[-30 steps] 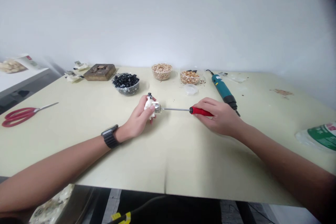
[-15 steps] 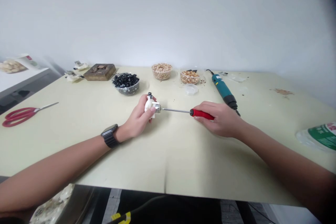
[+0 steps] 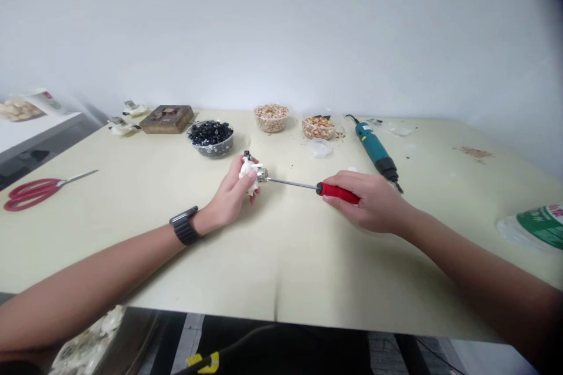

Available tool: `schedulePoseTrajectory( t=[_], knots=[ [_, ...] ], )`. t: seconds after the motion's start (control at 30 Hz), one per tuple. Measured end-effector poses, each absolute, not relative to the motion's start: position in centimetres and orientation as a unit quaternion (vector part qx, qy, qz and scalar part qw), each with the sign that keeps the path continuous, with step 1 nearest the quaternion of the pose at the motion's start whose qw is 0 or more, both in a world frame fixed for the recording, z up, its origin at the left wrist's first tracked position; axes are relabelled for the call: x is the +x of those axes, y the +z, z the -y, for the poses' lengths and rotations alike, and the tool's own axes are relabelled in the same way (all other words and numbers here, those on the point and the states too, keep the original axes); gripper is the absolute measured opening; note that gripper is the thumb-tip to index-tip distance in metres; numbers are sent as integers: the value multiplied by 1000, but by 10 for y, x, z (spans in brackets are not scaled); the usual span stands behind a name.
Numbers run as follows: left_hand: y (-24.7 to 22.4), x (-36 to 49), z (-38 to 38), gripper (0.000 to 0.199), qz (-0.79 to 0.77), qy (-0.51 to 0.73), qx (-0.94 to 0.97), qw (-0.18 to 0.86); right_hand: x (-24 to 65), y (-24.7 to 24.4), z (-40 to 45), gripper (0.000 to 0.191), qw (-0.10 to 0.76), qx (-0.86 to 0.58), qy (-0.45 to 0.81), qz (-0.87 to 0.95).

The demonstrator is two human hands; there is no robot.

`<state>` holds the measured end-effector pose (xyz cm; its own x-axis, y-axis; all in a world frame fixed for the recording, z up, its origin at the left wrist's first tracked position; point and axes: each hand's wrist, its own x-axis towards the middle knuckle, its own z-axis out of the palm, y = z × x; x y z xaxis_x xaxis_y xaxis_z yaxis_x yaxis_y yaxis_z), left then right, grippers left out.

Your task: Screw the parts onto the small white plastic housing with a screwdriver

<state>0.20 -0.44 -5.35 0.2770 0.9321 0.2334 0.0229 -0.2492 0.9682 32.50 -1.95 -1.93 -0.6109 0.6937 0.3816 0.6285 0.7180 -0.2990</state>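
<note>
My left hand [image 3: 229, 192] is closed around a small white plastic part with a metal motor [image 3: 263, 174] on its right side and a black piece on top. My right hand [image 3: 367, 199] grips the red handle of a screwdriver [image 3: 292, 183]. Its thin shaft points left, and the tip meets the right end face of the motor. Whether the tip sits in a screw is too small to tell. Both hands are above the middle of the table [image 3: 308, 269].
Behind my hands stand tubs of black parts [image 3: 211, 139], beige pieces [image 3: 271, 118] and brownish pieces [image 3: 318, 128]. A metal block [image 3: 168, 119] lies back left, red scissors [image 3: 35, 192] left. A teal electric screwdriver [image 3: 373, 149] lies right, near a green-labelled container [image 3: 539, 227].
My left hand and the white part have shifted slightly left and tilted. The screwdriver has moved slightly left with my right hand, its tip still at the motor.
</note>
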Motion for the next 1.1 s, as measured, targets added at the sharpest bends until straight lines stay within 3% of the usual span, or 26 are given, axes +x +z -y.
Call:
schedulePoseTrajectory(
  t=[0.5,1.1],
  knots=[
    [-68,-1,-2,62,-334,473,662,476,320,-25,21,22,234,-385,72,890],
    [-67,-1,0,57,-320,462,680,470,322,-27,19,22,236,-389,82,887]
  ],
)
